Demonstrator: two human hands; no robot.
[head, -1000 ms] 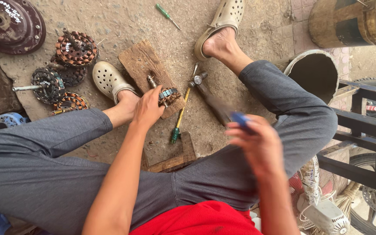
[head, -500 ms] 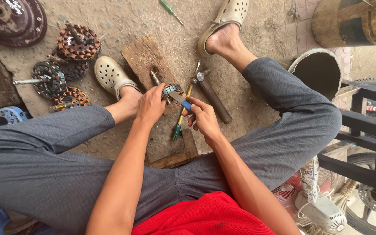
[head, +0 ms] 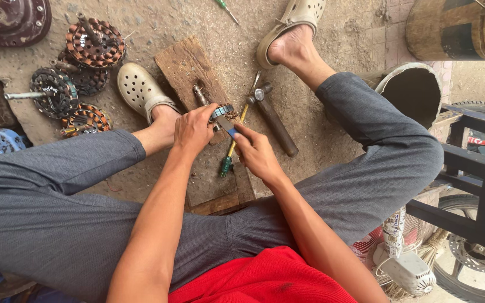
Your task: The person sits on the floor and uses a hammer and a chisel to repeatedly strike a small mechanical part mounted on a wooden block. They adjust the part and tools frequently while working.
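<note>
Fingers (head: pixel 189 120) of your left hand (head: pixel 193 130) wrap over a small round wound motor core with dark rim (head: pixel 222 111), pinning it down on the weathered brown wooden board (head: pixel 183 64) that lies on the dusty concrete floor (head: pixel 220 33). A short metal shaft (head: pixel 200 94) sticks out from under that hand, up-board. Your right hand (head: pixel 256 154) is pinched closed on a small blue-handled tool (head: pixel 228 127), its tip touching the core at the near edge; what kind of tip it has is too small to tell.

Just right of the core: a yellow-shafted screwdriver with green handle (head: pixel 231 148) lying partly on the board and partly under your right hand, and beside it a hammer with metal head and dark brown handle (head: pixel 273 118) on the floor, head pointing away from you.

Your feet, in cream perforated clogs, flank the board: left clog (head: pixel 137 88) just beside its left edge, right clog (head: pixel 293 22) further out, up-right.

Left of the left clog is a cluster of round copper-wound stators (head: pixel 94 44), some with dark rims, one with a steel shaft (head: pixel 18 96) projecting left. A round dark red-brown metal cover (head: pixel 9 19) sits top left. A second green-handled screwdriver (head: pixel 227 10) lies at the top edge, well apart from the board. A grey bucket (head: pixel 408 90) stands beyond your right knee, and a black metal frame (head: pixel 478 185) is at far right.
</note>
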